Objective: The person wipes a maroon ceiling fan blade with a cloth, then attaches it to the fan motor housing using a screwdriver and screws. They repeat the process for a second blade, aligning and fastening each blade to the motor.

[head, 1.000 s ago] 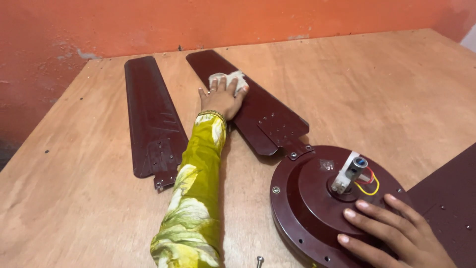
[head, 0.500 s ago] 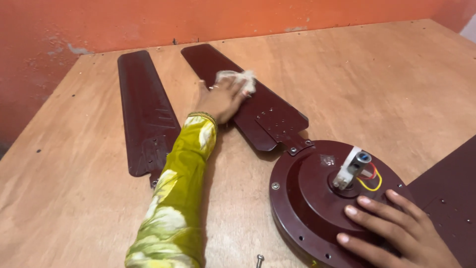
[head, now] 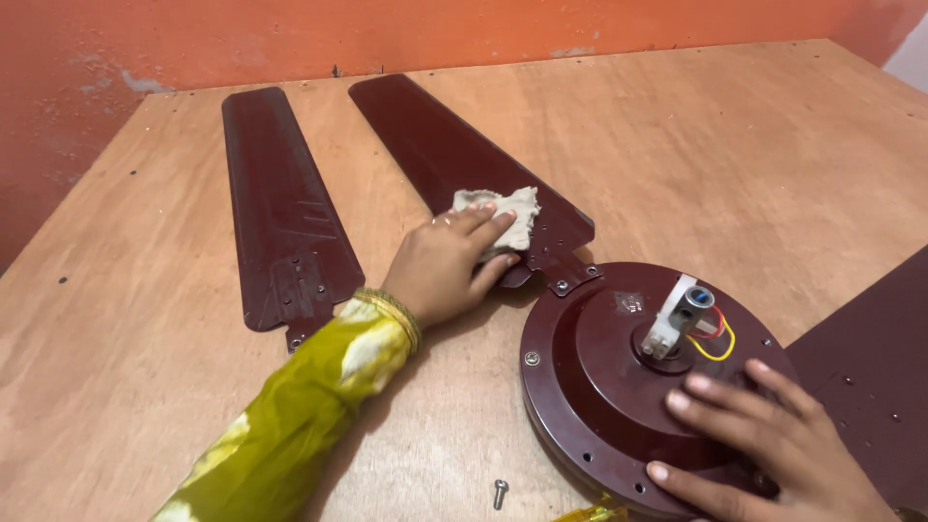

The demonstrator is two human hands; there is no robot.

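Observation:
My left hand (head: 447, 263), in a yellow patterned sleeve, presses a pale cloth (head: 507, 214) onto the near end of a dark maroon fan blade (head: 454, 155). That blade is bolted to a round maroon fan motor housing (head: 599, 367). My right hand (head: 773, 445) lies flat on the housing's near right side, fingers spread. A grey stem with red and yellow wires (head: 684, 317) stands at the housing's centre.
A loose maroon blade (head: 280, 208) lies to the left on the wooden table (head: 725, 155). Another blade (head: 870, 367) reaches off the right edge. A small screw (head: 500, 493) lies near the front. An orange wall (head: 435, 29) backs the table.
My left hand has slid the cloth down the attached blade from its far part toward the housing end. The right hand has stayed on the housing.

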